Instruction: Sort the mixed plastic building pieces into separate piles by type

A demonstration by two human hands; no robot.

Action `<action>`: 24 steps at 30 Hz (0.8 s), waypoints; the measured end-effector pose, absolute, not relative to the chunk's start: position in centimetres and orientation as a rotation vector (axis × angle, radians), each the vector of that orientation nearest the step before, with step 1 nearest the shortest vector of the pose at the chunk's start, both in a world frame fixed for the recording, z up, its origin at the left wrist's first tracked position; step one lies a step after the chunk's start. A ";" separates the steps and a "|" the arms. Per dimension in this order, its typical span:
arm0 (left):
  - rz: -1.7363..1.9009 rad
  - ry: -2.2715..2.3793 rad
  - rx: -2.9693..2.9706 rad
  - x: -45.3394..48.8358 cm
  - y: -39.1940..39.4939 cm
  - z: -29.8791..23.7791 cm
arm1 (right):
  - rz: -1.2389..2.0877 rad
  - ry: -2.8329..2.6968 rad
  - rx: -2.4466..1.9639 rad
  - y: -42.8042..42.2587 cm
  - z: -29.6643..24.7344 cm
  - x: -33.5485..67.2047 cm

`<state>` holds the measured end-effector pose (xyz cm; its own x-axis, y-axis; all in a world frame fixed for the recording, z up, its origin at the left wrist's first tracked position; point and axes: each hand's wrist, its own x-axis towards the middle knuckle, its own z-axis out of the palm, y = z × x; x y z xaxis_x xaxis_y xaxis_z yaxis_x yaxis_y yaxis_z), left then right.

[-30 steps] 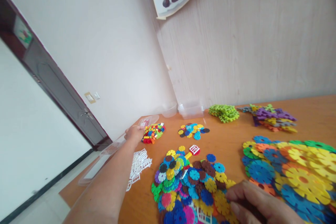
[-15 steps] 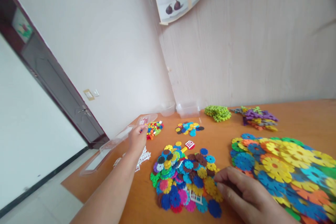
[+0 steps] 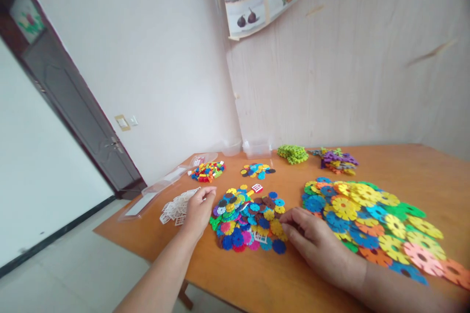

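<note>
A mixed heap of small slotted plastic discs (image 3: 238,238) lies on the table between my hands, with white lattice pieces among it. My left hand (image 3: 199,209) hovers at the heap's left edge, fingers curled together; whatever they may hold is hidden. On the heap's right side my right hand (image 3: 312,239) bends its fingers inward, tips against the yellow discs (image 3: 278,228); anything inside them is out of sight. Beside my left hand lies a pile of white lattice pieces (image 3: 176,208). A red piece with a white lattice (image 3: 257,188) sits at the heap's far edge.
Larger flower-shaped discs (image 3: 394,249) spread out at the right. Farther back are small coloured bricks (image 3: 207,171), a small disc pile (image 3: 257,170), green pieces (image 3: 293,153) and purple pieces (image 3: 340,158). Clear containers (image 3: 257,148) stand by the wall; clear lids (image 3: 157,190) line the left edge.
My left hand has come back from the brick pile towards the mixed heap, uncovering the bricks and the white pieces. My right hand stays at the heap's right side. The view has shifted.
</note>
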<state>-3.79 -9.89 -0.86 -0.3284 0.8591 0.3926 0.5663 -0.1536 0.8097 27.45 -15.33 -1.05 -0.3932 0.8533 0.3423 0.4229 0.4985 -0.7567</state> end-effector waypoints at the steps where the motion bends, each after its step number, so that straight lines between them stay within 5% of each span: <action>1: 1.467 1.824 1.614 -3.7 -10.4 -0.9 | 0.725 -2.011 -1.035 -15.4 -1.0 27.5; 24: 0.908 2.015 1.856 0.8 -13.8 -1.6 | 0.495 -2.068 -0.971 -15.3 -1.3 27.5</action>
<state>0.81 -13.79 -1.65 -0.1540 0.9628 0.2219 0.8039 -0.0084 0.5947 27.50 -15.28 -1.26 -0.4017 0.7748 0.4881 0.4701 0.6319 -0.6162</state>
